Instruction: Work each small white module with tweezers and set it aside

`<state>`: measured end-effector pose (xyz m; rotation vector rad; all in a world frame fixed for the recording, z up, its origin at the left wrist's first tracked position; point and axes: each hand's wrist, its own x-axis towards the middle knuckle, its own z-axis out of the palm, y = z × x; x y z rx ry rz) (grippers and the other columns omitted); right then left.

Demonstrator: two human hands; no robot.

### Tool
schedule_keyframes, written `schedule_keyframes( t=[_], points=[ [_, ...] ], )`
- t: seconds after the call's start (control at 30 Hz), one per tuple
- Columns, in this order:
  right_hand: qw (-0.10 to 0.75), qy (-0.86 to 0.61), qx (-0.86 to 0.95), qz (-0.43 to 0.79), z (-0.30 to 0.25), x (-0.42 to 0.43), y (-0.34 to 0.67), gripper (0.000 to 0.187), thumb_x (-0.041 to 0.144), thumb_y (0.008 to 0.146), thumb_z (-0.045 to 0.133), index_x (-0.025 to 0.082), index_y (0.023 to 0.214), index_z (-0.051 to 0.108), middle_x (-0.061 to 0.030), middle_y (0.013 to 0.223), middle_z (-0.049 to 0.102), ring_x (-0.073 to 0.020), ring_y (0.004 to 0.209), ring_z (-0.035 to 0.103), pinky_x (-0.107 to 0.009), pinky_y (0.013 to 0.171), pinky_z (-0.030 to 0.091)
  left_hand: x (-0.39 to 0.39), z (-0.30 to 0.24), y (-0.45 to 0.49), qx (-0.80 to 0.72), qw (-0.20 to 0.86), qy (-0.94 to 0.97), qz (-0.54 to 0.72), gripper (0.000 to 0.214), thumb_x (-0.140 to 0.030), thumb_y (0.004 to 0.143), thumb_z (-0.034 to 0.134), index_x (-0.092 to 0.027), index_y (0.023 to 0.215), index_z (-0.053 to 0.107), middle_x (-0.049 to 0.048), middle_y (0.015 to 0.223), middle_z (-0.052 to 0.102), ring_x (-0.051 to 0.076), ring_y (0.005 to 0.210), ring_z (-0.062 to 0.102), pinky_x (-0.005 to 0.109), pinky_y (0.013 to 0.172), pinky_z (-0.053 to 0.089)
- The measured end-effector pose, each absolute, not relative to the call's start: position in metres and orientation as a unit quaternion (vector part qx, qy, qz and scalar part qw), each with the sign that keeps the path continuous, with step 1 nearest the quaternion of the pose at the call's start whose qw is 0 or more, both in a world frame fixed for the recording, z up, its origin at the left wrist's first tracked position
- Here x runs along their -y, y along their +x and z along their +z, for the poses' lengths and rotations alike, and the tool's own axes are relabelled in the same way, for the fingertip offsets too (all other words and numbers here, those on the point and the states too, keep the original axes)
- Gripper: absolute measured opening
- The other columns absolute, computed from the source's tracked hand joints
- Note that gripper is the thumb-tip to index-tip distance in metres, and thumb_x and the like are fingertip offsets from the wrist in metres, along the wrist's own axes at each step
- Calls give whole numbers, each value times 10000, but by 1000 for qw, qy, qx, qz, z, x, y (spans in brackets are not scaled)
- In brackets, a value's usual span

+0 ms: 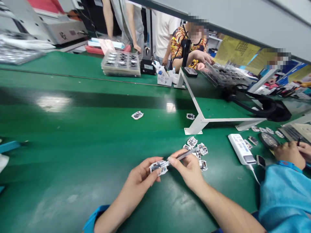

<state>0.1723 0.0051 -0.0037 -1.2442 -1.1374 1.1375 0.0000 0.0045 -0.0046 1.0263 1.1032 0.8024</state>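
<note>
My left hand [142, 176] pinches a small electronic module [159, 167] with a white frame and dark parts, held just above the green bench. Between the thumb and fingers of my right hand [187, 168] are grey metal tweezers [187, 153], their back end pointing up and right. The tips meet the module's right side; what they grip there is too small to tell. Just beyond my right hand lies a loose cluster of similar modules [202, 149], partly hidden by that hand. Another lone module [137, 115] rests farther off on the bench.
A white-legged stand [196, 124] carries a black strap-like object [257, 105]. To the right lie a white cabled device [241, 149] and a co-worker's hands [290, 153]. Stacked clear trays [121, 63] and a small white box [164, 78] stand at the back; people are behind.
</note>
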Motion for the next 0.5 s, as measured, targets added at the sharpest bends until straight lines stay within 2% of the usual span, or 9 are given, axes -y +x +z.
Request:
schedule_keyframes(
  t=[0.27,0.5],
  points=[
    [530,-502,448,516,-5,-7,171,112,288,727,757,207,737,681,16,669,692,-154,643,628,-283,656,491,-4,5,2,-487,633,481,362,308,-341,718,697,-183,980,670,-5,699,663,140,578,551,254,557,435],
    [547,-499,450,498,-5,-5,171,103,275,728,763,206,727,685,10,673,702,-157,650,635,-284,656,501,-4,10,4,-490,633,477,361,311,-341,699,707,-191,969,672,-4,684,664,154,594,562,266,584,456]
  ],
)
